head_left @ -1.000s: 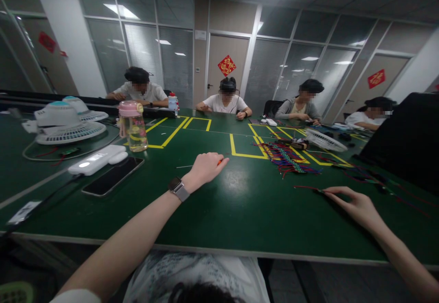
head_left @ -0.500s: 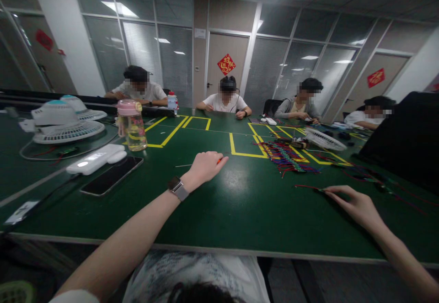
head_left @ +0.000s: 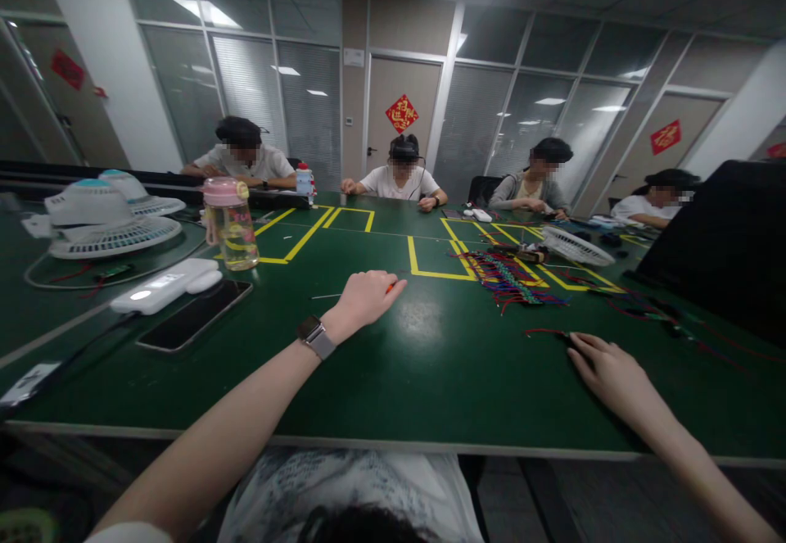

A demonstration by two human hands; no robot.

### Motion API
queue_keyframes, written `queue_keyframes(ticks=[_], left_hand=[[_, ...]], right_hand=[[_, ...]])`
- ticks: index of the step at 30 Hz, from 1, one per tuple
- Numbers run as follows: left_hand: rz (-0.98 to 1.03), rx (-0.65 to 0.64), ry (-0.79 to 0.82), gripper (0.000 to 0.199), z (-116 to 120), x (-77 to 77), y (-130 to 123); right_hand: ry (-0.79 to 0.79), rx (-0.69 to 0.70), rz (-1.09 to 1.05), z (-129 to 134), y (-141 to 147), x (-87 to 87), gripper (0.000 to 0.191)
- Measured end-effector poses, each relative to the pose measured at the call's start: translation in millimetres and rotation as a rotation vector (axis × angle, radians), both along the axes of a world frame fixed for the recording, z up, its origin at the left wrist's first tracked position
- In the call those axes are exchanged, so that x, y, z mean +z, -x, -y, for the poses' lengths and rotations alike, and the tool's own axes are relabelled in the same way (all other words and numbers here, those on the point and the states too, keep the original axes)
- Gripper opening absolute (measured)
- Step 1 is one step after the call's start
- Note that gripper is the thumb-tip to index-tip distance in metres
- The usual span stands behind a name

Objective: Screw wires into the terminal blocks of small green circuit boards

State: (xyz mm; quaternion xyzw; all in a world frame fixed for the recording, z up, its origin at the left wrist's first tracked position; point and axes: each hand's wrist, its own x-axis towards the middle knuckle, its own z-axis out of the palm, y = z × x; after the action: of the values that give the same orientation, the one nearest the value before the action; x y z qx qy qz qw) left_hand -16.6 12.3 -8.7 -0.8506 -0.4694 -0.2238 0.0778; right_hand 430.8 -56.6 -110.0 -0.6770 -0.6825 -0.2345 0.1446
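My left hand (head_left: 368, 301), with a watch (head_left: 312, 332) on the wrist, is closed around a screwdriver; its orange handle (head_left: 391, 287) peeks out at the thumb and its thin shaft (head_left: 325, 296) points left. At the right, my right hand (head_left: 607, 367) rests low over the green table, its fingertips at a small circuit board (head_left: 566, 334) with a red wire (head_left: 544, 331) running left. Whether the fingers grip the board or only touch it cannot be made out. Beyond lies a row of several wired boards (head_left: 509, 278).
A phone (head_left: 195, 315), a white power strip (head_left: 164, 286), a pink-lidded bottle (head_left: 233, 228) and white fans (head_left: 101, 215) stand at the left. Another fan (head_left: 577, 246) and a black screen (head_left: 718, 256) are at the right. Several people sit across the table (head_left: 393, 412).
My right hand has shifted slightly left and turned flatter, its fingers lower by the small board. My left hand keeps its hold. A person opposite has moved a hand outward.
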Motion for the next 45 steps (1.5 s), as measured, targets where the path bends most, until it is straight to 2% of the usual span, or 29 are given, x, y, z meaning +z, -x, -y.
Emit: queue_keyframes(ticks=[7,19,26,30,39,42,45], left_hand=[[0.004,-0.001,-0.005,0.052,-1,-1.6,0],[-0.005,0.012,0.018,0.052,0,-0.3,0],[0.023,-0.003,0.015,0.053,-2,-3.8,1],[0.018,-0.006,0.023,0.053,-1,-2.7,1],[0.013,-0.004,0.051,0.053,-1,-1.9,0],[0.014,-0.004,0.054,0.053,-2,-3.4,0],[0.000,-0.005,0.050,0.054,-1,-4.5,-1]], right_hand=[[0.280,-0.054,-0.151,-24,1,1.0,0.061],[0.316,-0.062,-0.172,-52,3,2.1,0.063],[0.256,-0.073,-0.208,-50,10,2.5,0.064],[0.194,-0.058,-0.318,-53,7,5.1,0.065],[0.055,0.076,-0.745,-56,5,21.1,0.053],[-0.017,0.039,-0.825,-58,5,27.7,0.050],[-0.109,-0.017,-0.802,-74,9,41.5,0.048]])
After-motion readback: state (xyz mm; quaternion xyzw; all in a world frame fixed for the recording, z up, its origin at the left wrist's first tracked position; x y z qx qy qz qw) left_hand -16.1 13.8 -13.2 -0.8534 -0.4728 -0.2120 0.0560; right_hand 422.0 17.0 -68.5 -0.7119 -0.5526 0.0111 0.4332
